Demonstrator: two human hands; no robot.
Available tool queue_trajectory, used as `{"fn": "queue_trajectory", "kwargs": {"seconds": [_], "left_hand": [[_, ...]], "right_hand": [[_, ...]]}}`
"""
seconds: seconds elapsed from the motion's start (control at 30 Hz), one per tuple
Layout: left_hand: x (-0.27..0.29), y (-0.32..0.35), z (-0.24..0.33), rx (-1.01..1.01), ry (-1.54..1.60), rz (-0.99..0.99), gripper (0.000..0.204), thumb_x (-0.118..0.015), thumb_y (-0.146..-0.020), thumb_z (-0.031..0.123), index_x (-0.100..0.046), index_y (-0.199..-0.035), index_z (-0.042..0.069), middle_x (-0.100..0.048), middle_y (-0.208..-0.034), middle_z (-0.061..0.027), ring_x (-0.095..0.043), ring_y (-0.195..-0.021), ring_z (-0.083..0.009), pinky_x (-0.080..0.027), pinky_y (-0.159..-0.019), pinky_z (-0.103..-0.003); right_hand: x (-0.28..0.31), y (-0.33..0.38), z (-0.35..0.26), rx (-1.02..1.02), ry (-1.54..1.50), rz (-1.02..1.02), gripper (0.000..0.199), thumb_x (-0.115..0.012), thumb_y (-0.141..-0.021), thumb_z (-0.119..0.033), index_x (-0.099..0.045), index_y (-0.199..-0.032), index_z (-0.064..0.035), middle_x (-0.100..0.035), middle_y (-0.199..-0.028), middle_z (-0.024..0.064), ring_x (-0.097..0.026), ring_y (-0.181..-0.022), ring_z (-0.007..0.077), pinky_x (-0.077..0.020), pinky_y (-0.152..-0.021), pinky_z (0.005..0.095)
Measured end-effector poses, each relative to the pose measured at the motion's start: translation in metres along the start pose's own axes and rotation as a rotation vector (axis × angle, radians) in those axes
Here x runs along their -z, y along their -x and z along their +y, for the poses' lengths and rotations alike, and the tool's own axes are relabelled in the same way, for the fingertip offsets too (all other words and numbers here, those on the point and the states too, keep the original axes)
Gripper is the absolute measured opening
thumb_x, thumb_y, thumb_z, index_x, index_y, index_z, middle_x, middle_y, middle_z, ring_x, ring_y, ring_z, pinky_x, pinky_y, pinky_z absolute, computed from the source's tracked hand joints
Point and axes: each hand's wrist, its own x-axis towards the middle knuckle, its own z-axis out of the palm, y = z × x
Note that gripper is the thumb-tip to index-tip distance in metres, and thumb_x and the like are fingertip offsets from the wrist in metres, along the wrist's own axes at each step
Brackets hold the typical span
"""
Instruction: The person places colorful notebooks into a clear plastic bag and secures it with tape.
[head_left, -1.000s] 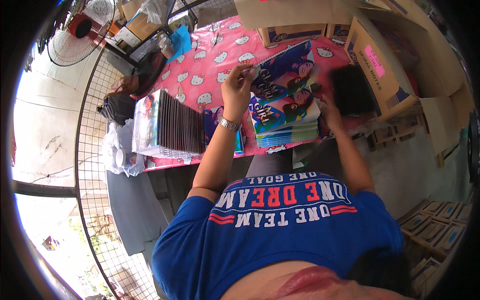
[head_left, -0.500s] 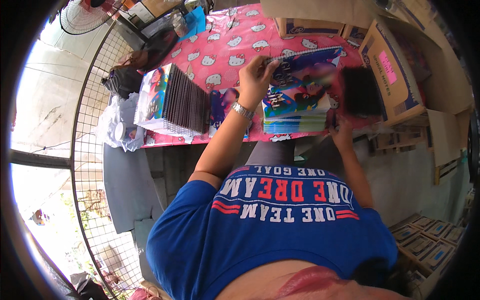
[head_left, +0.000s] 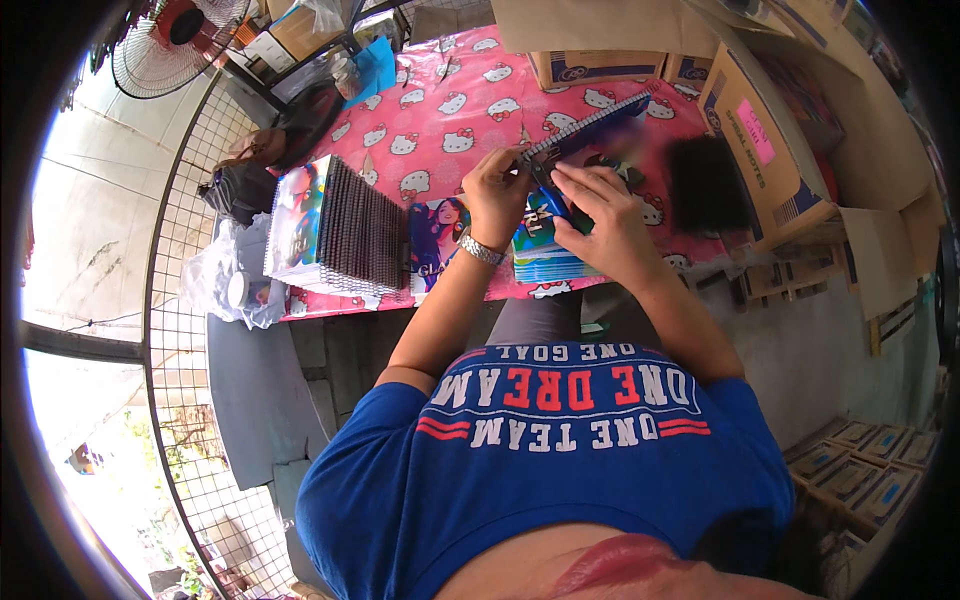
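Observation:
My left hand (head_left: 495, 198) pinches the near-left end of a spiral notebook (head_left: 606, 124), its coil edge slanting up to the right. My right hand (head_left: 612, 228) is closed on pliers (head_left: 552, 196) with blue handles and a dark head. The head of the pliers meets the coil end beside my left fingertips; the exact contact is too small to tell. Under the notebook lies a low stack of coloured covers and pages (head_left: 548, 268), partly hidden by my right hand. A purple notebook cover (head_left: 437, 235) lies left of my left wrist.
A tall stack of spiral notebooks (head_left: 345, 230) stands at the left, beside a white plastic bag (head_left: 225, 270). An open cardboard box (head_left: 765, 150) is at the right, near a black object (head_left: 705, 185). More boxes (head_left: 605, 68) stand at the back of the pink tablecloth (head_left: 455, 105).
My right hand has come up from the table's near edge with the pliers to the coil end. The notebook has tilted more steeply, with my left hand still at its corner.

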Motion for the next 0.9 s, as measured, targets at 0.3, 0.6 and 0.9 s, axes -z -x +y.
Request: {"fn": "queue_trajectory", "kwargs": {"seconds": [0.3,0.6,0.9], "left_hand": [[0.034,-0.015,0.016,0.028,0.000,0.025,0.023,-0.069,-0.078,-0.005,-0.071,-0.100,0.005,-0.070,-0.087,-0.0103,-0.068,-0.070,-0.0180,-0.054,-0.065,-0.029],[0.098,-0.070,-0.011,0.122,-0.663,-0.460,0.019,-0.060,-0.079,0.017,-0.068,-0.093,0.008,-0.068,-0.085,-0.0204,-0.066,-0.087,-0.0398,-0.051,-0.077,-0.049],[-0.015,-0.052,-0.097,-0.083,-0.190,-0.573,0.035,-0.066,-0.087,0.021,-0.067,-0.117,0.003,-0.070,-0.108,-0.0185,-0.070,-0.093,-0.0308,-0.053,-0.084,-0.038]], "right_hand": [[0.002,0.017,0.008,-0.295,-0.723,0.123,0.047,-0.063,-0.091,-0.009,-0.053,-0.136,-0.0003,-0.057,-0.126,0.0090,-0.059,-0.103,0.0114,-0.0477,-0.085,0.0230],[-0.019,0.138,0.164,-0.891,-0.053,-0.062,0.043,-0.066,-0.085,-0.017,-0.063,-0.123,0.0013,-0.069,-0.107,0.0204,-0.068,-0.098,0.0295,-0.0519,-0.086,0.0372],[-0.011,0.103,0.246,-0.628,0.671,0.058,0.023,-0.062,-0.087,-0.022,-0.066,-0.101,-0.0039,-0.064,-0.100,0.0184,-0.062,-0.097,0.0391,-0.0513,-0.082,0.0490]]}}
